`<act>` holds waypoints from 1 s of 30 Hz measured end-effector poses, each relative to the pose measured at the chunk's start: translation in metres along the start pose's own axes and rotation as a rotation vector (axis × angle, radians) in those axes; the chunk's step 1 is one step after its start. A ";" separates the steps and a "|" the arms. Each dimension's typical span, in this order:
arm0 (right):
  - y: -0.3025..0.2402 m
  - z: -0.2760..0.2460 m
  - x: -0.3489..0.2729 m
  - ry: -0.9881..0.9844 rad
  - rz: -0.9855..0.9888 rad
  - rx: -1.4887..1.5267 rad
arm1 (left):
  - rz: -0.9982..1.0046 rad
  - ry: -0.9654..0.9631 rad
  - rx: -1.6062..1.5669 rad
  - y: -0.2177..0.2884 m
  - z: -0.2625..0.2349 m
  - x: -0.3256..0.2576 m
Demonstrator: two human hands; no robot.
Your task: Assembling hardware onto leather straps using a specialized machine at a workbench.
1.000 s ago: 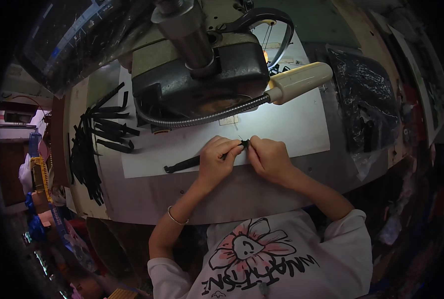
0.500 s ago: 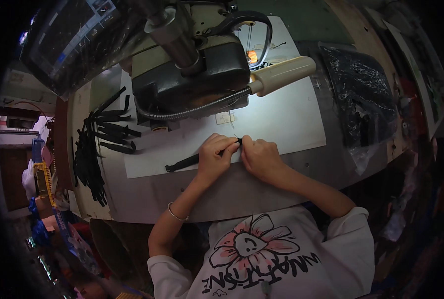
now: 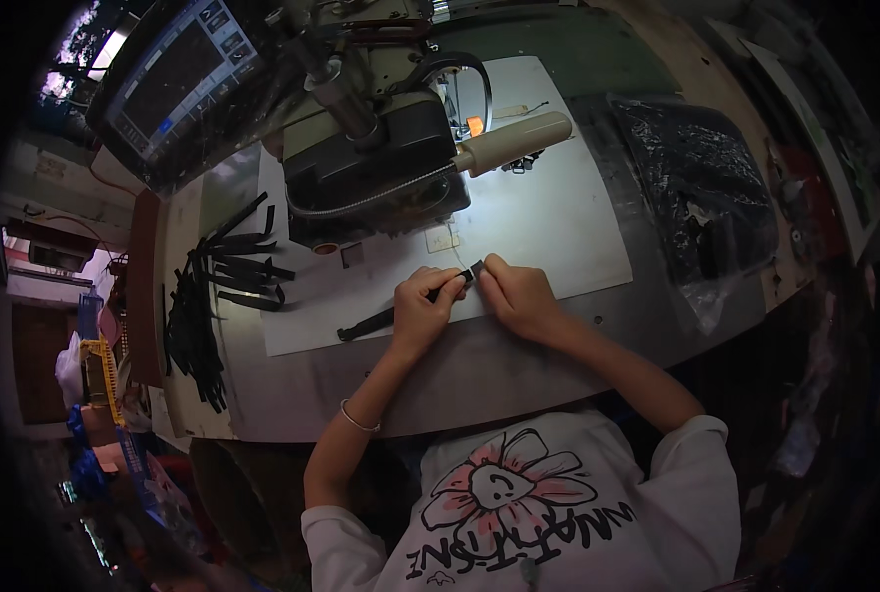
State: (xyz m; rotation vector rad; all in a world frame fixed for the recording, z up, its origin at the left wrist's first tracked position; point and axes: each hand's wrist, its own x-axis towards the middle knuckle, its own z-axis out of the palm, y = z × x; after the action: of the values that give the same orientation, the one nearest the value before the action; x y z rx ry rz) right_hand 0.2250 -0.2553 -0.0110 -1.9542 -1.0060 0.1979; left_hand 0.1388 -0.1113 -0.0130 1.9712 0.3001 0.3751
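Black strap, one, its end pinched by the left hand and right hand, tail running out leftward; black strips, one pile, farther left of the hands.

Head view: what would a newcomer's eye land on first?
Probably the bulky dark machine head at upper centre, a cream lamp jutting out to its right. Below, the left grip holds a black strip, its upper end at the right grip. Black strips are heaped at left.
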 end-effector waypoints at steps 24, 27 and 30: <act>0.006 -0.012 0.007 0.004 0.201 0.308 | 0.011 0.033 -0.075 0.001 0.006 0.003; 0.015 -0.034 -0.003 0.028 0.410 0.625 | 0.012 -0.007 -0.041 0.002 0.006 0.004; 0.022 -0.051 -0.017 0.159 0.347 0.590 | -0.095 0.039 0.058 -0.011 -0.001 -0.002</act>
State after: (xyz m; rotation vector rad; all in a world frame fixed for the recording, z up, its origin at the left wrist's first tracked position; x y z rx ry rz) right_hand 0.2515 -0.3063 -0.0026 -1.5497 -0.4273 0.4689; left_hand 0.1362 -0.1069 -0.0234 1.9999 0.4322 0.3470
